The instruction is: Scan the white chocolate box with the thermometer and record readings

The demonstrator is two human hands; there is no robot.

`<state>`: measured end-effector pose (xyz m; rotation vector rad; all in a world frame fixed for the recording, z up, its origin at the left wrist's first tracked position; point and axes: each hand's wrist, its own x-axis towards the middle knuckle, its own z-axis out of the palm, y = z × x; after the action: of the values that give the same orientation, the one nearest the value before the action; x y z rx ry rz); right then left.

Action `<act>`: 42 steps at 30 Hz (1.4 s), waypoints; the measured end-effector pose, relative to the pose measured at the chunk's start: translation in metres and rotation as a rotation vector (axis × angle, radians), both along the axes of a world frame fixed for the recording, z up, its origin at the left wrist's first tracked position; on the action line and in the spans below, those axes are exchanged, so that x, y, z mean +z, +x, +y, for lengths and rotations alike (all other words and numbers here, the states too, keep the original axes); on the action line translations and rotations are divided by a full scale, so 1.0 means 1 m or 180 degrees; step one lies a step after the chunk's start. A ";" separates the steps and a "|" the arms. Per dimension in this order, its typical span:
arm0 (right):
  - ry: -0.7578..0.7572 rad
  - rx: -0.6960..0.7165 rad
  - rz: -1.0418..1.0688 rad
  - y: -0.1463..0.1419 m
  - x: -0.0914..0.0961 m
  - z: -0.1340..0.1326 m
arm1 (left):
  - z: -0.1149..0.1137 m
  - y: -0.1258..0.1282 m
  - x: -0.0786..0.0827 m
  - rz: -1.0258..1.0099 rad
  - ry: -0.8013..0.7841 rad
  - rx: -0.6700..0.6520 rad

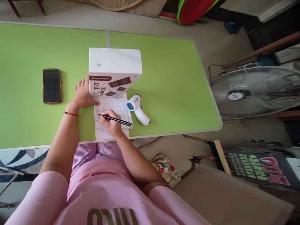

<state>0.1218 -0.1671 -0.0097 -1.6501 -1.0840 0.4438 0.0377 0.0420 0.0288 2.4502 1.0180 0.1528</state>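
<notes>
My right hand (110,122) is closed around a black pen (118,120), its tip at the left part of some written papers (112,106). Beside the left edge of a white box (114,59) marked "NutriMotion Su-per Meal" is my left hand (83,93). Its thumb reaches out over the papers' edge, and its fingers lie along the box's side, partly hidden by it. The box stands upright on the far end of the papers. Just right of the papers lies a white and blue infrared thermometer (138,109).
A phone (52,86) in a brown case lies on the green table (168,84), left of my left hand. Past the table's right end stands a large fan (236,93). A folding chair (225,190) is at the lower right.
</notes>
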 end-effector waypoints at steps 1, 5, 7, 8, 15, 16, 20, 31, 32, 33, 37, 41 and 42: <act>-0.0022 0.0025 -0.0074 0.000 0.000 0.000 | 0.000 0.000 0.000 0.0002 0.0002 0.0000; -0.0113 0.0082 -0.0309 0.002 0.000 0.001 | 0.001 -0.001 -0.001 -0.0056 0.0005 -0.0028; -0.0118 0.0107 -0.0385 0.002 0.000 0.001 | 0.001 -0.001 -0.002 -0.0079 0.0007 -0.0032; -0.0110 0.0118 -0.0408 0.002 -0.001 0.002 | 0.001 -0.001 -0.002 -0.0084 0.0007 -0.0031; -0.0154 0.0130 -0.0460 0.002 0.000 0.002 | 0.001 -0.003 -0.001 -0.0126 0.0020 -0.0082; -0.0159 0.0150 -0.0454 0.002 0.001 0.002 | 0.001 -0.003 -0.001 -0.0119 0.0015 -0.0079; -0.0204 0.0205 -0.0411 0.003 0.001 0.002 | 0.001 -0.001 0.000 -0.0059 -0.0008 -0.0010; -0.0199 0.0083 -0.0397 0.002 0.000 0.003 | 0.001 -0.002 0.002 0.0009 -0.0079 0.0006; -0.0198 0.0116 -0.0415 0.002 0.000 0.004 | 0.001 -0.002 0.002 -0.0011 -0.0081 -0.0002; -0.0196 0.0146 -0.0424 0.002 0.000 0.004 | 0.002 -0.002 0.002 -0.0034 -0.0085 -0.0009; -0.0239 0.0173 -0.0442 0.003 0.000 0.003 | 0.002 -0.003 0.003 -0.0087 -0.0115 -0.0034; -0.0259 0.0138 -0.0437 0.003 0.001 0.004 | 0.002 -0.003 0.004 -0.0101 -0.0116 -0.0051; -0.0253 0.0132 -0.0414 0.003 0.001 0.004 | 0.002 -0.003 0.004 -0.0097 -0.0117 -0.0048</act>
<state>0.1249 -0.1635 -0.0087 -1.7487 -1.2122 0.4156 0.0344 0.0443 0.0328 2.4144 0.9806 0.1647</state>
